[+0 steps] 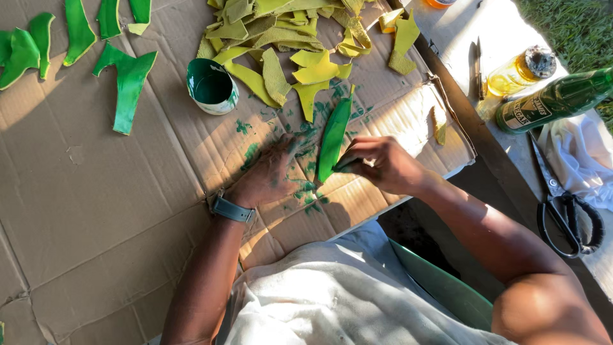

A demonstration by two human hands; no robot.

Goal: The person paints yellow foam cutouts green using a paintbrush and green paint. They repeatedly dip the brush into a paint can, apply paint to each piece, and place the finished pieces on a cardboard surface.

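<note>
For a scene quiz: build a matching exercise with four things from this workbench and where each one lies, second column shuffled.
1. paint can
2. scissors
3. green bottle
4. wristwatch

a. lying on its side at the right edge
b. on the left hand's wrist
c. on the cardboard beside the yellow pieces
d. by the white cloth

Pairs: 1-c, 2-d, 3-a, 4-b
</note>
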